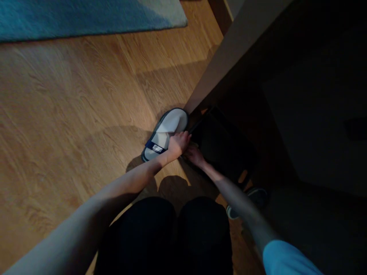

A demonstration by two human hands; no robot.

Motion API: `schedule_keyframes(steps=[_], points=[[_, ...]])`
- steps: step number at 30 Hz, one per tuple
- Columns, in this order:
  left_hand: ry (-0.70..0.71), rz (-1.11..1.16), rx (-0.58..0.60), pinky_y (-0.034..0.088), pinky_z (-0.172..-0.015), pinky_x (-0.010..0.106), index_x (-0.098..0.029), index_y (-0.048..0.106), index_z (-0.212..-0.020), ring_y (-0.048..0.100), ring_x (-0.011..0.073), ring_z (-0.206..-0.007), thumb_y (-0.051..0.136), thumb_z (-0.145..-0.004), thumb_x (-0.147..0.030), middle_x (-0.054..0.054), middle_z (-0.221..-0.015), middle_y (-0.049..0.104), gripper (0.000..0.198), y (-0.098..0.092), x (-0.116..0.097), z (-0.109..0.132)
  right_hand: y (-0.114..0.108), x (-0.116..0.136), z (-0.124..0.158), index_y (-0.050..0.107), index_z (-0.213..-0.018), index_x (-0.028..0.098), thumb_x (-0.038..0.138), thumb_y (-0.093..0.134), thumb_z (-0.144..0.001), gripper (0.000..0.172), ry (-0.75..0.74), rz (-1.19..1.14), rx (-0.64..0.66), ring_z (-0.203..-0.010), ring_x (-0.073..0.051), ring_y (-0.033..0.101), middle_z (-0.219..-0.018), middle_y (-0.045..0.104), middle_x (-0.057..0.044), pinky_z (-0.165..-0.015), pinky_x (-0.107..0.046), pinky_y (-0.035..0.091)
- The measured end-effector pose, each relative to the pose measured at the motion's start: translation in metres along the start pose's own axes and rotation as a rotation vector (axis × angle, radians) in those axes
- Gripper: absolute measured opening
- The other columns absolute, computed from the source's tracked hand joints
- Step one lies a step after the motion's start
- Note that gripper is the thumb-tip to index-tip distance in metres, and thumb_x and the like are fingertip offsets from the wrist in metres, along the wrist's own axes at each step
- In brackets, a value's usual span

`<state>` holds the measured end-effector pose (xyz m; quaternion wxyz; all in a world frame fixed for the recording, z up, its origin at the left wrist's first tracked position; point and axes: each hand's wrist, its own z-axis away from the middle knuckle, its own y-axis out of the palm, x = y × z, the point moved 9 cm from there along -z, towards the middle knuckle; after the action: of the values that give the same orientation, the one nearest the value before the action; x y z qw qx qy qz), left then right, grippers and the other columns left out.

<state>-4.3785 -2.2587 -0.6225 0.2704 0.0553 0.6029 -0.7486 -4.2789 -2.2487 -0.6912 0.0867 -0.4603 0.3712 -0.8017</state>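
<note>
A pale grey slipper-like shoe with a dark sole edge and a navy strap bearing a white label lies at the near end of an upright panel. My left hand is closed at the shoe's right side, fingers curled, covering part of it. Just right of it, in shadow, my right hand is also closed, its fingers close to those of my left. What lies between the fingers is hidden. Beyond the right hand is a dark box-like container, with cut-out openings at its ends.
Wood flooring spreads to the left. A blue rug lies at the far left. The upright panel borders a dark recess on the right. Another dark shoe sits beside my right forearm. My knees are close below.
</note>
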Motion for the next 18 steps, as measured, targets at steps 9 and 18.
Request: schedule_keyframes(steps=[9,18], points=[[-0.041,-0.061,0.137,0.05,-0.072,0.036,-0.011,0.059,-0.11,0.067,0.0322,-0.096,0.04,-0.099,-0.038,0.015,-0.102,0.07,0.035,0.009,0.001,-0.005,-0.142,-0.112,0.181,0.07,-0.093,0.016,0.01,0.051,-0.073,0.028,0.7,0.522,-0.163,-0.101,-0.025,0.058,-0.104,0.066,-0.012,-0.09,-0.035,0.046],[-0.034,-0.056,0.079,0.054,-0.068,0.04,-0.017,0.061,-0.109,0.069,0.0342,-0.09,0.041,-0.097,-0.031,0.01,-0.098,0.072,0.028,0.007,0.007,-0.007,-0.118,-0.067,-0.052,0.037,-0.148,0.005,0.026,0.038,-0.097,0.055,0.185,0.498,-0.428,-0.143,-0.024,0.027,-0.153,0.036,-0.015,-0.12,-0.04,0.021]])
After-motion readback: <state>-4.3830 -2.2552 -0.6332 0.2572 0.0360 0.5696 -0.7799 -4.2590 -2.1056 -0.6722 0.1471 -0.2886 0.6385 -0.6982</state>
